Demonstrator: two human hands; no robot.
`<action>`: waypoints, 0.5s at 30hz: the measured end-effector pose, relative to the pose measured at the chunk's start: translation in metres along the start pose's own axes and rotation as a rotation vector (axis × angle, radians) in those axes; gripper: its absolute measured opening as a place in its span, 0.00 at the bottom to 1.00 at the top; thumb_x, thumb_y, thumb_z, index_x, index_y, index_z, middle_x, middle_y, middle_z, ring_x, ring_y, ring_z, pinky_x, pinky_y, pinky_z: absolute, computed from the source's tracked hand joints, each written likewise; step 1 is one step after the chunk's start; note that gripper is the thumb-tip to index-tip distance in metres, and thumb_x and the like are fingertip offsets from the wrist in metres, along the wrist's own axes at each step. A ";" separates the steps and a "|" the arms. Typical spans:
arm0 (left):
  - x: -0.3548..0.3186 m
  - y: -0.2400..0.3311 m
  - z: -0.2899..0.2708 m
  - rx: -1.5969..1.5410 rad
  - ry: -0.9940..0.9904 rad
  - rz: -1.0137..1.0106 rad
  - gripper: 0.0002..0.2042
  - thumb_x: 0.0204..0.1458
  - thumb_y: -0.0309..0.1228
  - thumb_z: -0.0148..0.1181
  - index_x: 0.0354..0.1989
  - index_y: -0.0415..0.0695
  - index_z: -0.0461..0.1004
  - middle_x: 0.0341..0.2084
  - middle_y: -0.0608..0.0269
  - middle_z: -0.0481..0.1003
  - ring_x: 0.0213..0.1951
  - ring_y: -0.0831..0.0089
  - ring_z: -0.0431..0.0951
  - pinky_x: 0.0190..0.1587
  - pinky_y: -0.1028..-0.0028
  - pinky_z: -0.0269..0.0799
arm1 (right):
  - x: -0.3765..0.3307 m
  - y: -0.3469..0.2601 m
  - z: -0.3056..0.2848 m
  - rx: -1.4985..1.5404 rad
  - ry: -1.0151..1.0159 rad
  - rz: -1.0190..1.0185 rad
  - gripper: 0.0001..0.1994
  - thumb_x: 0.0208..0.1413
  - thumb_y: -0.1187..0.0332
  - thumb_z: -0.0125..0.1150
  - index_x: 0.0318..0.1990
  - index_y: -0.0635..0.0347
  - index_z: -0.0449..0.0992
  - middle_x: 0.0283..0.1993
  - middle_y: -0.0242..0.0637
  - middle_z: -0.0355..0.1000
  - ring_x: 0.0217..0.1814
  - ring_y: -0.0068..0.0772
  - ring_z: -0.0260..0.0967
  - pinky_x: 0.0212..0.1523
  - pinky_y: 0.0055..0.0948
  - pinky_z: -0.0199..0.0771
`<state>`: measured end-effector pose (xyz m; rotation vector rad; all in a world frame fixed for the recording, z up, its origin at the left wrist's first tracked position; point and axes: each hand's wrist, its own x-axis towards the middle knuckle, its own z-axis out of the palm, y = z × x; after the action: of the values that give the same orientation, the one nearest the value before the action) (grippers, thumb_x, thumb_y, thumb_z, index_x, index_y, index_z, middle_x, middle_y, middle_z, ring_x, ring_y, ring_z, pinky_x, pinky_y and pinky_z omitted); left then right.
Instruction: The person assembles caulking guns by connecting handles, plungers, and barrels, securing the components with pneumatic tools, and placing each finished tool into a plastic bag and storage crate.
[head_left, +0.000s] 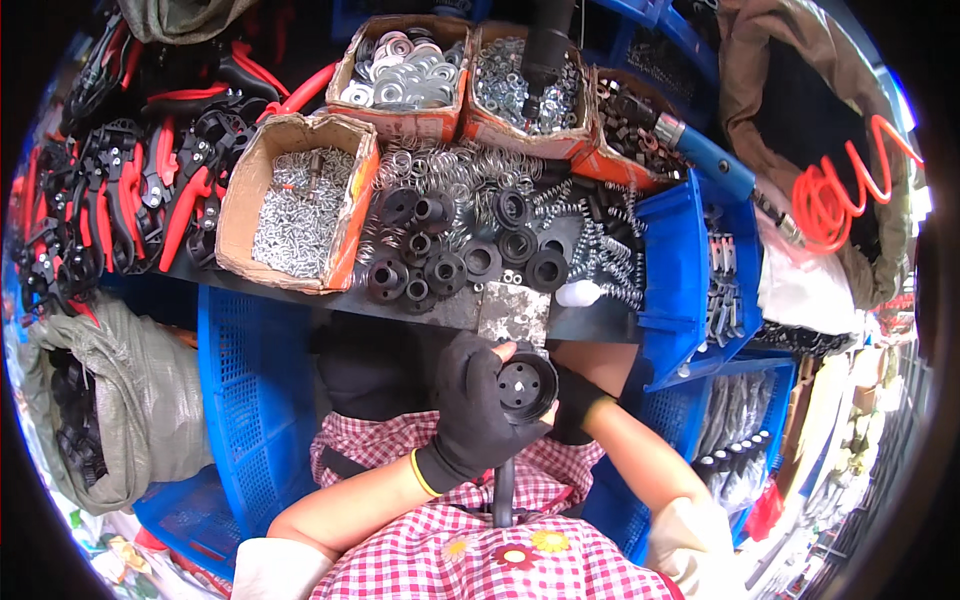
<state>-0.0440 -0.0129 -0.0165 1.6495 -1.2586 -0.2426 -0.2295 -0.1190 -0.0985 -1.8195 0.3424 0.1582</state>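
Black cup is just before the table's near edge. Left hand is curled around its side; right hand is partly hidden, its grip I cannot tell. Probably a holding step; next move calls for steadiness.

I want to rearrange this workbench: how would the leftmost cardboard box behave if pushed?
The cardboard box is probably heavy for its size, given the many small metal fasteners inside. Its thin, ragged-edged walls may flex if pushed near the rim. With its open top, and sitting near the workbench's front edge, it could spill fasteners if tipped.
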 end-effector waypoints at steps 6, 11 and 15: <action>0.002 0.000 -0.002 0.055 -0.003 -0.025 0.37 0.28 0.37 0.78 0.48 0.37 0.65 0.41 0.49 0.66 0.42 0.52 0.69 0.45 0.58 0.67 | 0.082 -0.002 0.037 0.262 0.141 -0.002 0.18 0.54 0.67 0.60 0.52 0.63 0.74 0.48 0.47 0.74 0.49 0.44 0.73 0.51 0.33 0.71; -0.003 -0.002 -0.002 0.062 -0.029 -0.027 0.37 0.28 0.37 0.78 0.47 0.37 0.65 0.39 0.51 0.66 0.40 0.54 0.70 0.44 0.59 0.68 | 0.077 0.001 0.062 0.478 0.238 0.061 0.18 0.55 0.67 0.60 0.52 0.64 0.74 0.48 0.47 0.74 0.49 0.45 0.73 0.51 0.33 0.71; -0.001 0.002 -0.006 0.090 -0.025 -0.056 0.38 0.27 0.39 0.79 0.48 0.37 0.65 0.40 0.51 0.65 0.42 0.55 0.70 0.45 0.60 0.68 | 0.060 0.002 0.074 0.621 0.300 0.128 0.18 0.55 0.67 0.59 0.52 0.65 0.73 0.48 0.48 0.74 0.49 0.45 0.73 0.51 0.33 0.70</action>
<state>-0.0415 -0.0087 -0.0128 1.7651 -1.2588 -0.2442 -0.1677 -0.0573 -0.1379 -1.2021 0.6423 -0.1271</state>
